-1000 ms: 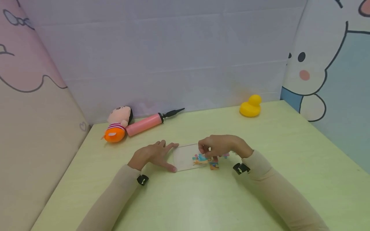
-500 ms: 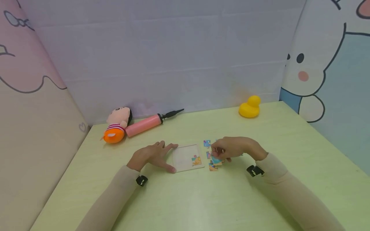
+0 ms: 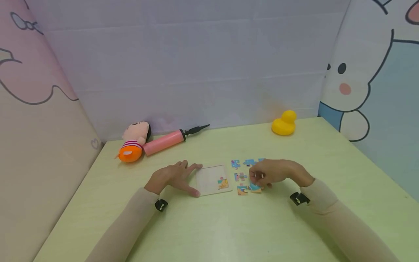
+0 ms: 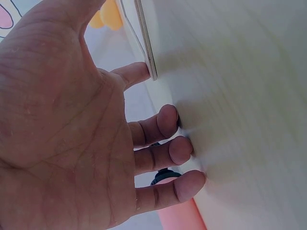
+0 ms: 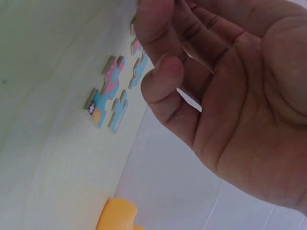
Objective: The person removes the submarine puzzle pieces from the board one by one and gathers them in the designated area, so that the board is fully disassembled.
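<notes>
The puzzle tray (image 3: 212, 179) is steadied by the flat, open-fingered left hand (image 3: 171, 177); right of the tray, curled fingers of the right hand (image 3: 273, 171) are closed over loose pieces (image 3: 242, 176).

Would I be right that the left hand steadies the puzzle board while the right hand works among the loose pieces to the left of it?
Not quite: the pieces lie right of the board, as the head view shows. The left hand steadies it; the right hand works there.

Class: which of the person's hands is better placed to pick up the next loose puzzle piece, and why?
Probably the right hand: it hovers over the loose puzzle pieces. The left hand lies flat, touching the puzzle board, farther from them.
</notes>
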`<state>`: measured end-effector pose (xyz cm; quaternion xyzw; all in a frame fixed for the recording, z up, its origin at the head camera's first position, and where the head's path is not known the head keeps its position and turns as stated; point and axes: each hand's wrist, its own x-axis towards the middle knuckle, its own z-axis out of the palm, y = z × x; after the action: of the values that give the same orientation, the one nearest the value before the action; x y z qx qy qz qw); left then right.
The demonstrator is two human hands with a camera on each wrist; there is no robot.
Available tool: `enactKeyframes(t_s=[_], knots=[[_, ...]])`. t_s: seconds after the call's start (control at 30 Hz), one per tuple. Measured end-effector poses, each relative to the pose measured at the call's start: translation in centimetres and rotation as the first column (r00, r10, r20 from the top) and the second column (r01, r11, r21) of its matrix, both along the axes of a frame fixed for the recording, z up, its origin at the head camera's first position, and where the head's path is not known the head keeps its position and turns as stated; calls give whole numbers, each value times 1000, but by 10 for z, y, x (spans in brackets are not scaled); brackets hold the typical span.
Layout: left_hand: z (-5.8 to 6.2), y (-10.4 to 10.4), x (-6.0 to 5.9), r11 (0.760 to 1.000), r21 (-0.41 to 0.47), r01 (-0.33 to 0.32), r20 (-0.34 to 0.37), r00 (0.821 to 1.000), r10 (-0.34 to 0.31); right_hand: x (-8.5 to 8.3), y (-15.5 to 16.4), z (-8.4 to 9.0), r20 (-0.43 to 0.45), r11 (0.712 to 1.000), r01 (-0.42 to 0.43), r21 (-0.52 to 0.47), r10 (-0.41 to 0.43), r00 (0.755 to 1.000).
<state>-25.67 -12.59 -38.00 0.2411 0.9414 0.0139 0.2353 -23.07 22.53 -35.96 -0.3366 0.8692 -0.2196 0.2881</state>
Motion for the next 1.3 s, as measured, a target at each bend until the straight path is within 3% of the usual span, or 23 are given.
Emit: enactKeyframes(t_s=[0.63, 1.07, 1.3], knots=[[1, 1, 3, 1000, -15, 15, -27, 1000, -15, 7, 2, -2, -7, 1000, 2, 12, -2, 1000], [1, -2, 0, 999, -37, 10, -14, 1000, -11, -8, -16, 1, -101, 999, -39, 17, 41, 994], [1, -2, 1, 1000, 11, 12, -7, 1000, -12, -15, -39, 1, -133, 997, -78, 14, 80, 988]])
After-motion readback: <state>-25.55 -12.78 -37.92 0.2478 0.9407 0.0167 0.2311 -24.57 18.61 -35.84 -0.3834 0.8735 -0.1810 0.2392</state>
